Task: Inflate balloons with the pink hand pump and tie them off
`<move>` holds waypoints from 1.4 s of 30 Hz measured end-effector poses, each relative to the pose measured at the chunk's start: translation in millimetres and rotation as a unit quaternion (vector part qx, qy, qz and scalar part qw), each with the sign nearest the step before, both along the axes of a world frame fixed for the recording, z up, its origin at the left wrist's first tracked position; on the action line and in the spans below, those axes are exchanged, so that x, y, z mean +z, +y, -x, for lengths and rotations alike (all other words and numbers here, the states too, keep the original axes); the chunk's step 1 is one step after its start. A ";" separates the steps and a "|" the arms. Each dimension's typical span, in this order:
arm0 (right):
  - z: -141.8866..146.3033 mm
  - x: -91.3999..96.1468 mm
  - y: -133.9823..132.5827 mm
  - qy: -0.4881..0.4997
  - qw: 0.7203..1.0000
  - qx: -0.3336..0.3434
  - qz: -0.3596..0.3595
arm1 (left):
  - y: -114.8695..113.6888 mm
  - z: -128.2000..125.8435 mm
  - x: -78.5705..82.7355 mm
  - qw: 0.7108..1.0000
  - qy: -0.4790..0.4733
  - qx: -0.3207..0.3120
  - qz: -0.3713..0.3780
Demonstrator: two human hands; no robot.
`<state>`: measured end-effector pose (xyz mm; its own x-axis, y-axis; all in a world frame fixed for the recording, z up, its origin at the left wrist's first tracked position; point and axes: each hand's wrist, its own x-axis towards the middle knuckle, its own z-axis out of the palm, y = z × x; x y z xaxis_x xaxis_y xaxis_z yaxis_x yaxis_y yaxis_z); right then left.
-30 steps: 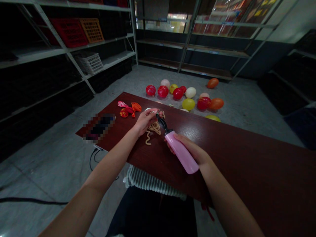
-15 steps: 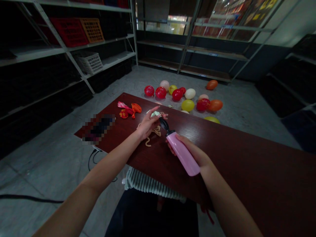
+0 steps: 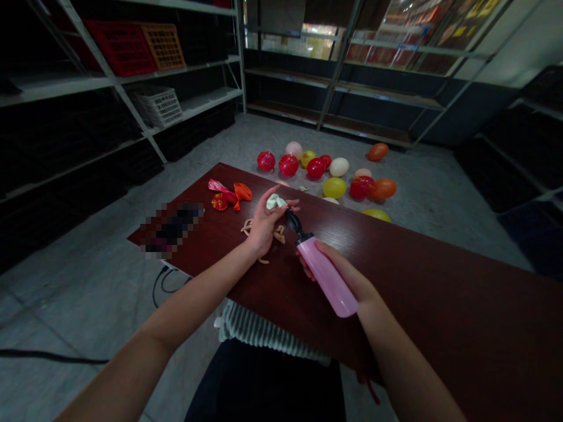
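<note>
My right hand (image 3: 347, 275) is wrapped round a pink hand pump (image 3: 328, 276) with a black nozzle (image 3: 292, 222), held tilted over the dark red table (image 3: 440, 275). My left hand (image 3: 264, 223) pinches a pale, limp balloon (image 3: 275, 201) at the nozzle's tip, with one finger stretched out. Under that hand lies a small heap of tan rubber bands (image 3: 261, 231). Flat red and orange balloons (image 3: 231, 193) lie on the table to the left.
Several blown-up balloons (image 3: 334, 173), red, yellow, white and orange, lie on the concrete floor beyond the table. A blurred dark object (image 3: 171, 228) rests on the table's left end. Metal shelves with baskets (image 3: 153, 53) line the left and back walls. Cables (image 3: 162, 281) trail on the floor.
My left hand has lifted the pale balloon up off the rubber bands toward the nozzle tip. The pump has shifted slightly toward me.
</note>
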<state>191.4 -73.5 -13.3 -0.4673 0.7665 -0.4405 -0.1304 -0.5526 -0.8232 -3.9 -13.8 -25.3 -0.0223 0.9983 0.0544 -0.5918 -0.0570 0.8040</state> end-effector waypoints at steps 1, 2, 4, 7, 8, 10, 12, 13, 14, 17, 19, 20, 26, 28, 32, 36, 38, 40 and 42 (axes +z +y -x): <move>0.4 0.4 -0.3 0.003 1.000 -0.004 0.008 | 0.1 -0.6 -1.4 1.000 -0.009 -0.006 0.003; 1.1 0.8 -0.8 0.006 1.000 -0.008 0.015 | 0.5 -1.1 -3.1 1.000 -0.017 -0.012 0.005; 3.6 1.6 -2.5 0.012 1.000 -0.015 0.021 | 1.6 -1.8 -6.8 0.999 -0.025 -0.022 0.008; 8.3 2.4 -5.4 0.016 0.999 -0.021 0.019 | 2.8 -2.8 -10.5 0.999 -0.013 -0.034 0.013; 9.5 2.3 -6.1 0.015 0.999 -0.026 0.021 | 3.0 -3.1 -10.9 0.999 -0.002 -0.037 0.013; 10.8 1.8 -6.3 0.015 0.999 -0.036 0.028 | 2.8 -4.0 -10.3 0.999 0.023 -0.042 0.006; 10.5 0.7 -5.5 0.018 0.999 -0.042 0.029 | 1.8 -4.7 -7.9 0.998 0.044 -0.045 -0.009; 9.8 0.2 -5.0 0.018 0.999 -0.042 0.027 | 1.1 -4.9 -6.2 0.998 0.049 -0.044 -0.017; 9.0 -0.4 -4.7 0.016 0.999 -0.041 0.023 | 0.4 -5.0 -4.3 0.998 0.050 -0.040 -0.023; 7.2 -1.0 -5.3 -0.003 1.000 -0.022 0.015 | -1.3 -4.5 1.0 0.999 0.041 0.013 -0.026; 7.9 -0.3 -7.3 -0.016 1.000 -0.008 0.010 | -1.6 -3.8 2.9 0.997 0.030 0.066 -0.017; 9.0 0.4 -8.4 -0.017 1.000 -0.003 0.009 | -1.4 -3.5 3.3 0.996 0.025 0.087 -0.009; 17.5 4.8 -12.6 0.005 1.000 -0.009 0.018 | 0.7 -4.0 1.1 0.997 -0.009 0.069 0.035; 18.0 3.7 -12.1 0.004 1.000 -0.013 0.017 | 0.4 -5.5 0.4 0.998 -0.016 0.046 0.046; 15.4 -1.1 -9.8 -0.005 1.000 -0.017 0.010 | -1.3 -10.0 0.0 0.998 -0.011 0.021 0.053; 13.4 -2.8 -8.9 -0.023 1.000 -0.008 -0.008 | 0.3 -13.6 -0.1 0.994 -0.031 0.048 0.089; 13.7 -1.8 -9.6 -0.033 0.999 0.001 -0.019 | 2.2 -13.9 -0.3 0.989 -0.044 0.078 0.114; 14.3 -0.6 -10.6 -0.050 0.998 0.008 -0.030 | 3.8 -12.7 0.0 0.984 -0.043 0.118 0.124; 14.6 -0.3 -11.3 -0.059 0.997 0.006 -0.040 | 4.1 -10.1 0.8 0.979 -0.030 0.158 0.126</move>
